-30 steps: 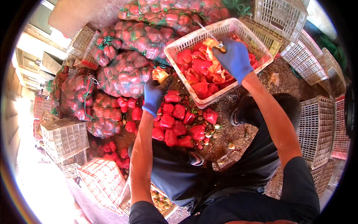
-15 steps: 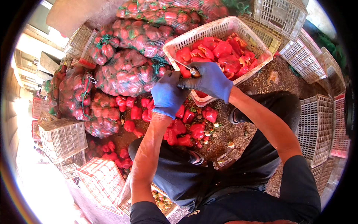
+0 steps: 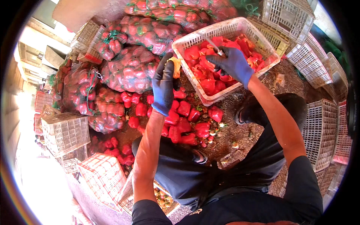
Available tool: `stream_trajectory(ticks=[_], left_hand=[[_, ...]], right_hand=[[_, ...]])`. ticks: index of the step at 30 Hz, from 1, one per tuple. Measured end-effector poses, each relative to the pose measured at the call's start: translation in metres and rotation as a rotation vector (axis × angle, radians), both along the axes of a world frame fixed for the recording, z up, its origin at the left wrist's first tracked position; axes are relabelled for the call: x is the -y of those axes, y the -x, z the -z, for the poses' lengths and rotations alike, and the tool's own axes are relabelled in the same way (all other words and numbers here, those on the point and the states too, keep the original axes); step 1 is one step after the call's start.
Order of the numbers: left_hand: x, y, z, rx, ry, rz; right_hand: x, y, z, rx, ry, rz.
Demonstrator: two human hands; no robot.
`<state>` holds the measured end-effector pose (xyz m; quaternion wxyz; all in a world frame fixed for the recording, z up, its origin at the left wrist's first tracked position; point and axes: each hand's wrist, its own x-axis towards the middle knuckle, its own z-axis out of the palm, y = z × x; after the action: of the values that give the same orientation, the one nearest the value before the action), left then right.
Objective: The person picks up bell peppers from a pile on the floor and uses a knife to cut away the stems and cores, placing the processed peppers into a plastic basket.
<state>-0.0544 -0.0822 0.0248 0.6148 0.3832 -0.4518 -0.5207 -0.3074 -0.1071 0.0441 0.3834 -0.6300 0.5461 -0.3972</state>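
My left hand [image 3: 164, 84], in a blue glove with dark fingers, grips a pale yellow pepper core [image 3: 175, 67] between thumb and fingers, just left of the crate. A knife [image 3: 210, 42] is in my gloved right hand [image 3: 234, 65], its blade tilted up and to the left. That hand hovers over a white plastic crate [image 3: 232, 28] partly filled with opened red peppers [image 3: 191, 54]. Below my hands, whole red peppers [image 3: 183, 108] lie heaped on the ground between the crate and my legs. The knife's handle is mostly hidden in my fingers.
Mesh sacks [image 3: 129, 69] packed with red peppers are piled at the far left. Stacked plastic crates [image 3: 318, 131] line the right side, and more crates [image 3: 65, 133] stand at left. Near my left forearm sits a container of pale cores [image 3: 165, 198]. Scraps litter the floor.
My hands were together at the crate's near edge and have moved apart. My left hand has gone up and left, showing the core; my right hand has moved over the crate with the knife.
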Motion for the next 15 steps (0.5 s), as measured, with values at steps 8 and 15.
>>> stream_trajectory(ticks=[8,15], left_hand=[[-0.004,0.000,0.006,-0.188,-0.265,0.160],[-0.011,0.014,0.019,-0.134,-0.266,0.221]], right_hand=[[-0.038,-0.051,0.000,0.216,0.088,-0.097],[-0.034,-0.053,0.019,-0.049,0.350,-0.118]])
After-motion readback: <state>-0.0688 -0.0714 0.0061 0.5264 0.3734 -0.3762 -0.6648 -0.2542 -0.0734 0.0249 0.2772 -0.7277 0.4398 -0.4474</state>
